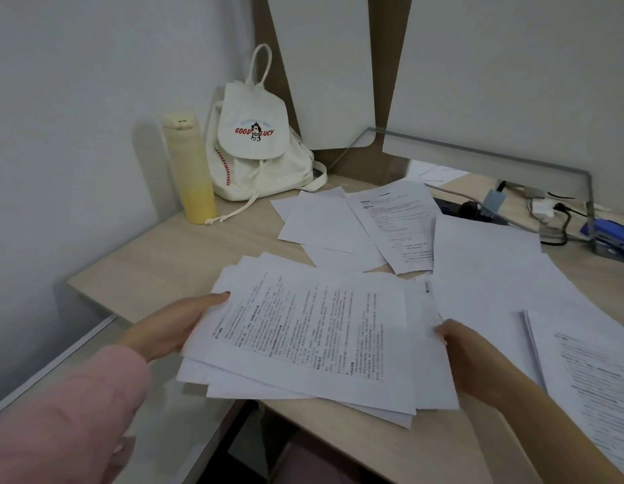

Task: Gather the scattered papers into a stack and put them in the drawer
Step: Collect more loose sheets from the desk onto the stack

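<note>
White sheets [314, 340] are pinched at both ends by the left hand [171, 326] and right hand [478, 361], loose papers [324, 221] being left toward the surface's [185, 260] far edge, nearer the right.

The left hand [171, 324] comes in from the lower left in a pink sleeve [59, 413]. Its thumb lies on top of the stack [303, 337] at the left edge, and its fingers are hidden beneath. The right hand [474, 358], its forearm bare, grips the stack's right edge with the thumb on top. Both hands are at the desk's [164, 260] front edge.
</note>
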Demonstrator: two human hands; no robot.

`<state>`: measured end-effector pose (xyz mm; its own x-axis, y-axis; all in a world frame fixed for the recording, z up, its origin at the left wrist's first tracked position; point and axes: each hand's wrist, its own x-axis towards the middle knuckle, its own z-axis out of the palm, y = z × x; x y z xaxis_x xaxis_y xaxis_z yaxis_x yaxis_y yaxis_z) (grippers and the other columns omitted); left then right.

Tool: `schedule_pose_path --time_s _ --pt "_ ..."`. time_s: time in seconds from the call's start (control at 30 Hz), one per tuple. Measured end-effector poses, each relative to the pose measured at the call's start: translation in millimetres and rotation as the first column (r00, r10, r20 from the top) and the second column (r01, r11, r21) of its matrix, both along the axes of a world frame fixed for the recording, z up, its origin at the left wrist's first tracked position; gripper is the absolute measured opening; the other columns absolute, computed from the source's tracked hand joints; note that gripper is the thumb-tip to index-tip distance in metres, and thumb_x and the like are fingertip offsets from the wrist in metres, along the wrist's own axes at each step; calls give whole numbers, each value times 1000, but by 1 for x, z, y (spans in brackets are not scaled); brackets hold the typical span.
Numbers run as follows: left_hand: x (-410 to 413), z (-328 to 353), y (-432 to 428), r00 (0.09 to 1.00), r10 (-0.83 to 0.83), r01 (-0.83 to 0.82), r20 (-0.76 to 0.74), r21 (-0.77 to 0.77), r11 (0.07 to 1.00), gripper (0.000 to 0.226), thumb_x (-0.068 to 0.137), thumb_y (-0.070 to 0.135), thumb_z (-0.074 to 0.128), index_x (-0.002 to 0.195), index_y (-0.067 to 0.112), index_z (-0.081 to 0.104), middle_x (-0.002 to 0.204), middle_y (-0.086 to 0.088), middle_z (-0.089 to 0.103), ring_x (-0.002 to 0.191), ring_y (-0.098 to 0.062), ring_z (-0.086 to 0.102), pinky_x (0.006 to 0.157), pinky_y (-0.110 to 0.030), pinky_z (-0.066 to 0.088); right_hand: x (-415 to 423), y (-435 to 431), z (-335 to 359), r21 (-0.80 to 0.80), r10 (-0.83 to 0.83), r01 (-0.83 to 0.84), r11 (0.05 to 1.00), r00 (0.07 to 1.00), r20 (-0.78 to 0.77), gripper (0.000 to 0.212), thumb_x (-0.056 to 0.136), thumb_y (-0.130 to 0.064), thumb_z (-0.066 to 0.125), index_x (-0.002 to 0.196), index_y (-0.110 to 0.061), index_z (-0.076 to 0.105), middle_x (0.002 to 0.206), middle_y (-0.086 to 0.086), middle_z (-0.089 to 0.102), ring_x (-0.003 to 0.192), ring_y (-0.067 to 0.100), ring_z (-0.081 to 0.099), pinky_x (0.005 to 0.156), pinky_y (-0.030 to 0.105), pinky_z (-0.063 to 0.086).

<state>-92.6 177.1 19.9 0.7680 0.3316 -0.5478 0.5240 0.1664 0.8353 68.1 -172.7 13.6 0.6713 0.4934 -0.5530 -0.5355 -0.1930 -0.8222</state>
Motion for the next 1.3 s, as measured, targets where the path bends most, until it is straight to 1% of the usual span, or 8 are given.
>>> schedule_pose_path --time_s 0.2,0.37,0.67,0.77,0.87,1.03,1.2,1.3 --pt "22 -14 -38 998 -38 29 54 158 987 13 92 15 53 100 15 63 93 -2 71 69 -10 71 54 -20 52 -4 21 -3 21 58 -59 998 997 50 38 85 -21 63 121 -11 58 111 11 71 101 28 68 91 43 52" --pt "11 -16 -31 989 -68 49 130 141 989 44 74 9 65 117 13 58 109 -9 70 90 -23 70 74 -36 56 0 12 2 46 52 -56 997 995 83 35 87 -7 58 122 -11 57 108 8 72 95 25 70 71 33 59" --pt "17 31 -53 809 113 -307 576 252 918 29 84 -4 56 104 16 58 72 27 70 64 11 63 53 -5 45 8 -13 63 190 -13 -100 977 856 517 70 45 -46 86 108 -21 67 108 0 72 97 17 69 74 23 57" --pt "17 40 -65 781 54 -281 622 272 920 34 64 16 71 96 13 63 75 22 72 70 9 63 60 -5 46 8 -20 72 123 35 -136 983 801 598 33 62 -30 77 94 -25 71 96 -6 75 89 9 69 71 17 55" --pt "18 34 -76 808 34 -247 588 285 926 50 49 37 66 95 18 65 77 20 73 74 11 64 62 -3 46 3 -22 63 62 92 -159 985 801 591 26 69 -14 67 93 -23 72 95 -1 75 90 14 69 72 20 56" --pt "20 25 -73 777 98 -320 622 256 912 25 82 -7 57 104 4 60 72 14 72 67 11 64 58 -4 47 5 -26 62 157 16 -126 980 825 565 33 68 -16 78 99 -25 70 101 1 74 94 15 69 80 27 58" --pt "20 13 -80 815 49 -249 578 272 929 27 82 -5 61 108 2 60 73 23 72 71 8 66 58 -6 48 -2 -25 53 159 -17 -82 984 841 541 35 66 -13 78 99 -22 69 97 4 74 94 20 69 77 31 59" --pt "22 20 -77 768 76 -304 636 257 917 27 83 -8 55 103 9 60 74 18 72 71 10 65 59 -5 48 1 -27 58 225 -71 -58 973 849 524 40 51 -37 86 88 -27 75 95 4 74 88 19 70 71 29 59"
